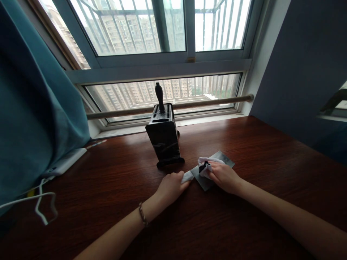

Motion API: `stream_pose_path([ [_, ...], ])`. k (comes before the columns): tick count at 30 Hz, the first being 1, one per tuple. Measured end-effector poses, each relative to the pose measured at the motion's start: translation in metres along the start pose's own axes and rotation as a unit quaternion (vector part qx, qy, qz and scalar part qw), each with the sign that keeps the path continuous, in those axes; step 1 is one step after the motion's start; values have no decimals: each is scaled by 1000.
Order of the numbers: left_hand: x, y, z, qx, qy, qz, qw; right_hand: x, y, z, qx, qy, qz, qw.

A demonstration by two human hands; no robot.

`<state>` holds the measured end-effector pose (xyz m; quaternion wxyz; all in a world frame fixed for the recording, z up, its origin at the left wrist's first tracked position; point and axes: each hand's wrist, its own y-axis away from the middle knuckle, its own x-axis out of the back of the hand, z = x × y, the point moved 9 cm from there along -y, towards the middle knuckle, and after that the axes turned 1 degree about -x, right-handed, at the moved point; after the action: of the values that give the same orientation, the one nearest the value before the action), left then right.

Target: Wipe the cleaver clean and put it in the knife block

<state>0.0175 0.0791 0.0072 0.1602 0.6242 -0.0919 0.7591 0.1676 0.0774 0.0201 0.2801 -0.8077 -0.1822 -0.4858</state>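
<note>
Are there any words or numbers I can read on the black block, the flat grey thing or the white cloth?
None can be read.
Black knife block: pale marks, too blurred.
Flat grey metal blade: no text shows.
White cloth under right hand: plain.
Left hand holds the white handle end.

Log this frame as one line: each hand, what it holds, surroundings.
left hand: on cleaver handle | right hand: presses white cloth on cleaver blade | knife block behind, one knife in it | wooden table

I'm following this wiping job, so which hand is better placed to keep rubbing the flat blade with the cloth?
Probably the right hand: it presses the white cloth onto the flat blade. The left hand rests at the blade's near end, seemingly steadying it.
</note>
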Motion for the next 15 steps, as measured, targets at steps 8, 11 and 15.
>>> stream_pose_path([
  [8, 0, 4, 2, -1, -26, -21, 999, 15, -5, 49, -94, 66, 38, 993],
  [11, 0, 6, 3, 0, -30, -27, 999, 18, -5, 67, -125, 61, 34, 990],
  [15, 1, 6, 3, 1, -19, -34, 999, 17, -4, 91, -155, -25, 30, 987],
])
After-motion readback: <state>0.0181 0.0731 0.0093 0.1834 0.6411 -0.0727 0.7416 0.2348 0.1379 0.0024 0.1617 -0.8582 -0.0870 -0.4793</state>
